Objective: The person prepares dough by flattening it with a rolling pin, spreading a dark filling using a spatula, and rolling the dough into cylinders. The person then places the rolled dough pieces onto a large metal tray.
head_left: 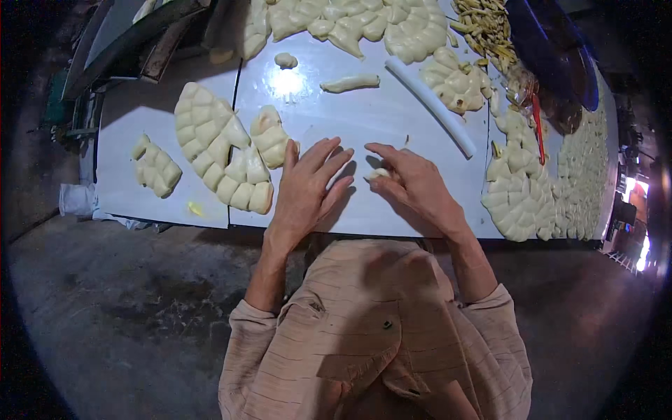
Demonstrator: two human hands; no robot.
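My right hand (413, 183) pinches a small pale lump of dough (379, 173) between thumb and fingers, resting on the white table (364, 119). Just left of it, my left hand (308, 183) lies flat on the table with fingers spread, holding nothing. A slab of cut dough pieces (218, 148) lies beside my left hand. Another mass of cut dough pieces (519, 192) lies to the right of my right hand.
A white rolling stick (432, 105) lies diagonally beyond my right hand. More dough slabs (357, 24) sit along the far edge, with a small roll (350, 83) and a lump (285, 60). A small dough block (157, 168) lies far left. A blue basin (553, 49) stands far right.
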